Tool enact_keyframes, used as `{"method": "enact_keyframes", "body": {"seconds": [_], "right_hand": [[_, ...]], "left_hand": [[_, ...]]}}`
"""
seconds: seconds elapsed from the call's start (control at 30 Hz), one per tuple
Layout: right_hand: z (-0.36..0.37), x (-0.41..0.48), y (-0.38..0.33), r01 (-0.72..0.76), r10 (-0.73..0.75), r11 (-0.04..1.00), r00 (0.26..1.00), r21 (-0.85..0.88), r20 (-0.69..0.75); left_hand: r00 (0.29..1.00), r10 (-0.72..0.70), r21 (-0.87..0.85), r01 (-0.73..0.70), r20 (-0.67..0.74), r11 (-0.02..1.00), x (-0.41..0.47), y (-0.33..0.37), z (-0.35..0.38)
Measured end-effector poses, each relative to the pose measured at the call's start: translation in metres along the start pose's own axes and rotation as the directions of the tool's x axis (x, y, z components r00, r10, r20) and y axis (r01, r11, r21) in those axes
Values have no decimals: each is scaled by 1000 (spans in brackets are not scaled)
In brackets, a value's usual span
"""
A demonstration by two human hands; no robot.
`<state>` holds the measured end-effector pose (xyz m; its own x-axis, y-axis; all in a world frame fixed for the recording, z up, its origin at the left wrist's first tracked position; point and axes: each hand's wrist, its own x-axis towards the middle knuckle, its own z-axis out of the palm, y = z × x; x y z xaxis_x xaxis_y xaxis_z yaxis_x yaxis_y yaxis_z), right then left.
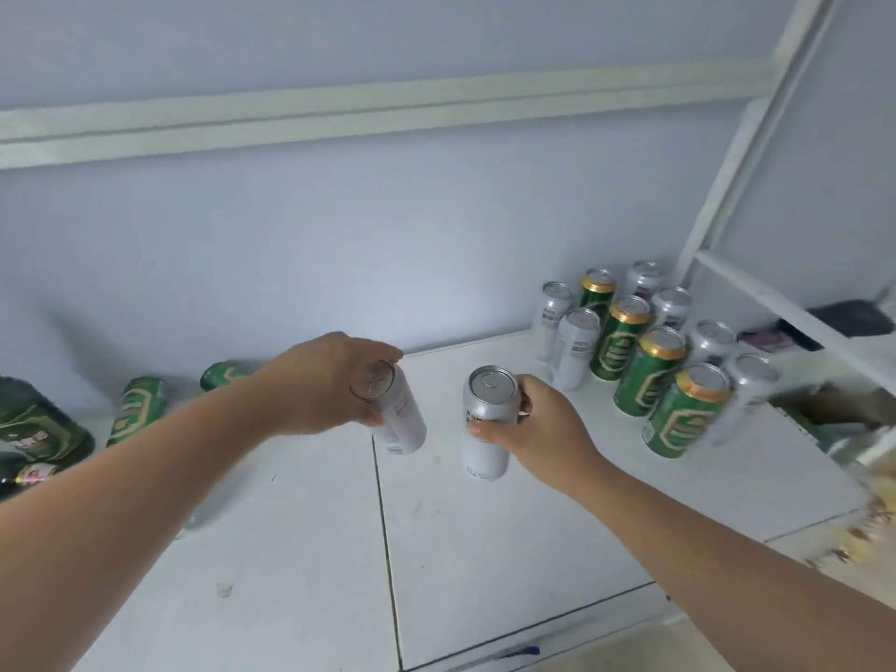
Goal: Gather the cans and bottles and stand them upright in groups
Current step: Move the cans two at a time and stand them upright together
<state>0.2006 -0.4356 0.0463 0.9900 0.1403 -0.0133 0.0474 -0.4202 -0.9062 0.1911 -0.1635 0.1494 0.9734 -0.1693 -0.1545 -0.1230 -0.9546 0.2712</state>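
My left hand (329,380) grips a white can (400,419) near its top, tilted, above the white floor tiles. My right hand (538,429) holds a second white can (487,429) upright, just right of the first. At the back right stands a group of upright cans: a row of green cans (649,371) flanked by white cans (577,346) on both sides. At the left, green cans (138,409) lie on their sides by the wall, and a dark green bottle (39,429) lies at the far left edge.
A white metal frame (756,293) rises at the right, with a dark object (853,317) behind it. A pale blue wall (339,259) closes the back. Blurred yellowish packaging (868,516) sits at the right edge. A blue pen (523,652) lies on the tiles in front.
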Motion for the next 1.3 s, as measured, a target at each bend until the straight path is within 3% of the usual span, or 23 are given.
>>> {"method": "enact_keyframes", "body": {"seconds": [0.27,0.5,0.9,1.3], "right_hand": [[-76,-16,61,-90,91,996,994,18,-65],[-121,-15,106,-166,166,986,979,6,-121],[-166,-10,150,-199,205,978,971,58,-123],[-171,-3,143,-154,155,988,988,15,-17]], "left_hand": [[988,128,42,-132,88,990,67,82,22],[946,270,179,-302,182,936,126,146,50],[834,474,448,-551,282,704,206,235,81],[697,581,567,-701,419,432,254,255,97]]}}
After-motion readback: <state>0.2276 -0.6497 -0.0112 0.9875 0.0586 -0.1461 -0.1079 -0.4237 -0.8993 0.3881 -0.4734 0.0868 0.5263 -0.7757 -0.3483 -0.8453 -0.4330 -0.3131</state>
